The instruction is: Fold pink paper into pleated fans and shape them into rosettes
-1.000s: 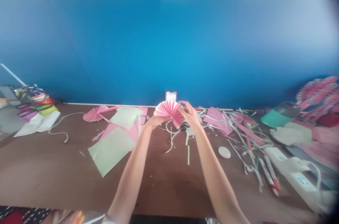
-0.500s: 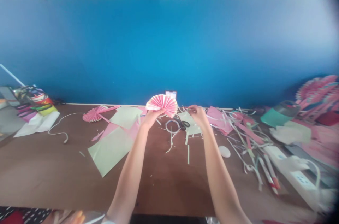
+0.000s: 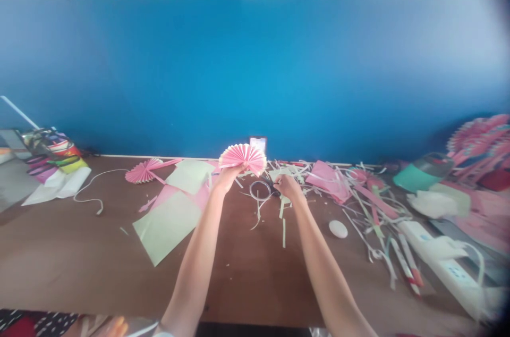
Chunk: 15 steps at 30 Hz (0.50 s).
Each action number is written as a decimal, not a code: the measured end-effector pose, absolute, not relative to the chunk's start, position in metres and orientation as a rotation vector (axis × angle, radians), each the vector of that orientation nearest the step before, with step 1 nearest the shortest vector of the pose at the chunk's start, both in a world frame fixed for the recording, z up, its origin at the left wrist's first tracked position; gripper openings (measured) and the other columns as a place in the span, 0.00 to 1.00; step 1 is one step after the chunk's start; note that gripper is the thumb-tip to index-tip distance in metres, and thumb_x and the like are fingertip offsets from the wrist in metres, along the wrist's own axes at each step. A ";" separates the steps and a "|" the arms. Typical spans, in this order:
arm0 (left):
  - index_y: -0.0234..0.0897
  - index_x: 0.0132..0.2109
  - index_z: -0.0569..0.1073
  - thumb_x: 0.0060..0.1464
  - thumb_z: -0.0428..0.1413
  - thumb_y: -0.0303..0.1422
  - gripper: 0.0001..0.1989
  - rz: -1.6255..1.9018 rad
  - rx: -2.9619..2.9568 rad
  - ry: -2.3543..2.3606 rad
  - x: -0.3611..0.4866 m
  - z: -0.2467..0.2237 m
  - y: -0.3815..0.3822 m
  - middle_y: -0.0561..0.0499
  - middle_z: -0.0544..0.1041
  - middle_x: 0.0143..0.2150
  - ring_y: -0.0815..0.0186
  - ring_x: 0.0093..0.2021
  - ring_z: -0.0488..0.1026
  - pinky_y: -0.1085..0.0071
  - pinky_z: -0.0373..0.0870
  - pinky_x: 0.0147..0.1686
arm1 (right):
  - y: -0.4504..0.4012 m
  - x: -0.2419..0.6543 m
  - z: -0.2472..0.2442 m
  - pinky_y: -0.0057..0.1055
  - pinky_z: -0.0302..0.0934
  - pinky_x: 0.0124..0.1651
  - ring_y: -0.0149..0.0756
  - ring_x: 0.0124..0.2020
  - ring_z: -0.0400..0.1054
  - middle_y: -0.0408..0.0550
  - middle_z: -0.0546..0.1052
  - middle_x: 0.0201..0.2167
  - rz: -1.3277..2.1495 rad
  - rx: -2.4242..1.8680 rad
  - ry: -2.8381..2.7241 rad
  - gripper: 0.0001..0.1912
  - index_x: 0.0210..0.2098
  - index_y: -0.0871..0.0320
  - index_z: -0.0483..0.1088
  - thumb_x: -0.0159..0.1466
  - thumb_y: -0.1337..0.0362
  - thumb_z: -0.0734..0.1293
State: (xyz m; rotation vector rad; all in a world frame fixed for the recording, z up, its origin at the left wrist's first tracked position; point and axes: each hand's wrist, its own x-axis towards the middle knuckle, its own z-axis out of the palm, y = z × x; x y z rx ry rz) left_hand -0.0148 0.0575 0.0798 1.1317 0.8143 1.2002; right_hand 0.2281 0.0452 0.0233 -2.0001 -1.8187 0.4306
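Note:
My left hand [image 3: 228, 178] is closed on the lower edge of a pink and white pleated paper fan [image 3: 242, 158], which is spread upright above the table. My right hand [image 3: 289, 188] is lowered to the tabletop with its fingers bent together over the black scissors [image 3: 274, 182]. The hand covers most of the scissors. Just left of those fingers lies a roll of clear tape [image 3: 260, 190]. Pale green paper scraps [image 3: 283, 207] lie under and beside my right hand.
Pale green sheets [image 3: 167, 228] and another pink fan [image 3: 142, 171] lie to the left. On the right are pink paper [image 3: 327, 182], cut strips, a white oval object [image 3: 338, 229], markers [image 3: 405, 267] and a power strip [image 3: 442, 257]. A blue partition [image 3: 255, 71] stands behind.
My right hand has moved down and left from above the scraps onto the scissors, covering them. My left hand keeps the fan in nearly the same spot, tilted slightly.

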 end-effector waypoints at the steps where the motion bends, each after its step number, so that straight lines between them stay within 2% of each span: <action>1: 0.30 0.38 0.76 0.40 0.67 0.40 0.20 1.205 1.125 0.818 -0.015 0.079 0.058 0.47 0.78 0.36 0.66 0.37 0.73 0.64 0.69 0.45 | 0.045 0.227 0.021 0.31 0.57 0.35 0.41 0.34 0.70 0.53 0.77 0.32 0.421 -2.002 -1.815 0.04 0.30 0.57 0.74 0.55 0.66 0.67; 5: 0.31 0.39 0.77 0.39 0.68 0.39 0.21 1.214 1.112 0.825 -0.015 0.079 0.059 0.46 0.79 0.38 0.64 0.39 0.74 0.62 0.68 0.47 | 0.043 0.224 0.016 0.31 0.55 0.34 0.39 0.31 0.68 0.53 0.76 0.30 0.402 -1.977 -1.815 0.05 0.27 0.58 0.71 0.58 0.67 0.64; 10: 0.33 0.43 0.78 0.38 0.68 0.41 0.24 1.138 1.149 0.896 -0.016 0.080 0.058 0.43 0.79 0.44 0.57 0.49 0.73 0.58 0.64 0.55 | 0.044 0.224 0.021 0.30 0.54 0.34 0.37 0.30 0.67 0.52 0.74 0.28 0.395 -1.849 -1.835 0.08 0.28 0.59 0.67 0.62 0.66 0.59; 15: 0.35 0.45 0.77 0.38 0.68 0.40 0.25 1.189 1.207 0.841 -0.015 0.085 0.050 0.44 0.78 0.47 0.56 0.49 0.74 0.56 0.65 0.55 | 0.047 0.226 0.043 0.30 0.56 0.37 0.37 0.33 0.67 0.49 0.73 0.32 0.390 -1.667 -1.799 0.11 0.34 0.58 0.64 0.65 0.64 0.53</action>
